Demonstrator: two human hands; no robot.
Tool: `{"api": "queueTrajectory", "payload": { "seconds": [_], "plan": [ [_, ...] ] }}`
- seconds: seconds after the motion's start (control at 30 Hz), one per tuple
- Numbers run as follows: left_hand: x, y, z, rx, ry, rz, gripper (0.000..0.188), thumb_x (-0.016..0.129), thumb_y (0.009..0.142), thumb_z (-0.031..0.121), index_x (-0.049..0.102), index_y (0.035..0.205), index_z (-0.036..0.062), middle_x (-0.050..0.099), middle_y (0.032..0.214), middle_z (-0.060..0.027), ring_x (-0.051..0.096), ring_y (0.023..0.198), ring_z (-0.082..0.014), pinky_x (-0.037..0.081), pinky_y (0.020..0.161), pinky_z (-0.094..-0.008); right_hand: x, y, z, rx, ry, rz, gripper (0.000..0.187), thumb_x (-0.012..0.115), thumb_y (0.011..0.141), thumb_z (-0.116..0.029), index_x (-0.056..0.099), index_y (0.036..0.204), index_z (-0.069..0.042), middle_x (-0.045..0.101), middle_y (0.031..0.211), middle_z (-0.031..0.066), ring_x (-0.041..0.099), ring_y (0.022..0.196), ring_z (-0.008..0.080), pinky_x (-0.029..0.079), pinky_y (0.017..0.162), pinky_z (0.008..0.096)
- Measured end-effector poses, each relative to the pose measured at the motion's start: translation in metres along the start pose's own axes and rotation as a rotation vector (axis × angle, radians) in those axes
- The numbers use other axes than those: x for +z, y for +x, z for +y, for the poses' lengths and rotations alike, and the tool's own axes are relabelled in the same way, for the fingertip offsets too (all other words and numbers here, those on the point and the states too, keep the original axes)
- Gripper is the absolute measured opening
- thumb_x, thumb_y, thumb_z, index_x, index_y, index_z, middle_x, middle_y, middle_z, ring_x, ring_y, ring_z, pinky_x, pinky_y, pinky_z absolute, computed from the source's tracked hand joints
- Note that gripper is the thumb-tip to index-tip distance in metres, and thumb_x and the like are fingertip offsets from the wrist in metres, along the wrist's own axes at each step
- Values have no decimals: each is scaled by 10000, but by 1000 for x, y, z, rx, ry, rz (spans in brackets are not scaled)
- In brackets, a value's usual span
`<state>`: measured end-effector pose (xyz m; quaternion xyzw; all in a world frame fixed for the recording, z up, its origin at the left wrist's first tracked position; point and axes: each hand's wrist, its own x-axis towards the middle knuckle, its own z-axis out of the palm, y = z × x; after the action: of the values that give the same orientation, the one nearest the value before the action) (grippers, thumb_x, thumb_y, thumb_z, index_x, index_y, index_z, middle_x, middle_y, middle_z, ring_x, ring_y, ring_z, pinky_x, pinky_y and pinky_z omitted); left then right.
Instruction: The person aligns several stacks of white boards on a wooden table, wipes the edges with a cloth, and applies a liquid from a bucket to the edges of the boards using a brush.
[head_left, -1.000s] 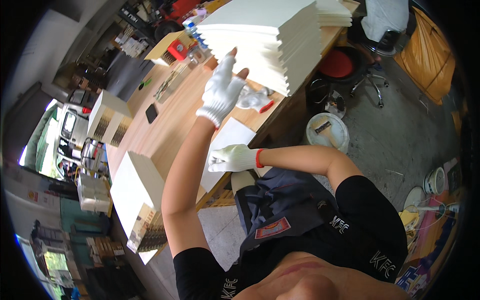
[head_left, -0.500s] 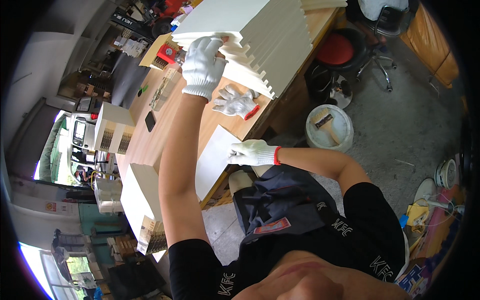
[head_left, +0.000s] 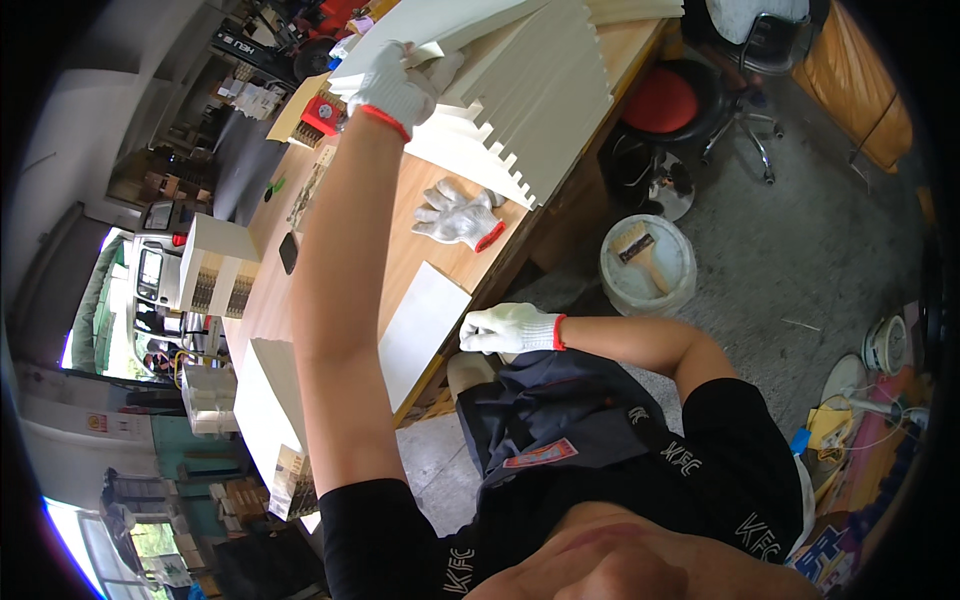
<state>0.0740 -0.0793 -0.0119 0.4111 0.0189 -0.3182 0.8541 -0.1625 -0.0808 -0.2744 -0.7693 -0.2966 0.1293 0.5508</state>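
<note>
My left hand (head_left: 392,92), in a white knit glove, reaches far up the table and is closed on the edge of a pale white board (head_left: 455,25). That board is partly lifted and slanted off a tall stack of boards (head_left: 535,95) with notched, stepped edges. My right hand (head_left: 512,328), gloved too, is by the table's near edge with its fingers curled in; whether anything is in them is hidden. Beside it, a single white panel (head_left: 425,325) lies flat along the edge. A loose glove (head_left: 460,215) with a red cuff rests between panel and stack.
A phone (head_left: 289,253) lies on the wooden table (head_left: 335,225). More stacked panels (head_left: 265,400) stand to the left, and a red box (head_left: 321,115) sits at the far side. On the floor at right are a bucket (head_left: 610,290) with a brush and a red-seated stool (head_left: 665,100).
My left hand has moved up and left, shifting the top board off the stack so its slanted underside shows. My right hand has stayed curled near the table edge.
</note>
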Motion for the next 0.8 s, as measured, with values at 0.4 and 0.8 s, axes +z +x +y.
{"api": "queueTrajectory", "payload": {
  "seconds": [0.4,0.8],
  "plan": [
    [-165,-93,60,197,182,-366,380,527,936,163,544,1230,-78,659,1096,-231,687,796,-210,548,523,-204,-42,7,-33,349,321,3,314,553,971,-407,651,1045,-119,685,803,19,608,635,80,497,594,242],
    [-340,-324,-53,224,540,757,562,413,895,116,387,1449,24,584,1276,-150,664,1034,-243,596,638,-331,-80,164,-8,392,-389,158,655,527,891,-594,519,1393,-174,391,1497,105,242,1429,236,212,1144,376]
  ]
}}
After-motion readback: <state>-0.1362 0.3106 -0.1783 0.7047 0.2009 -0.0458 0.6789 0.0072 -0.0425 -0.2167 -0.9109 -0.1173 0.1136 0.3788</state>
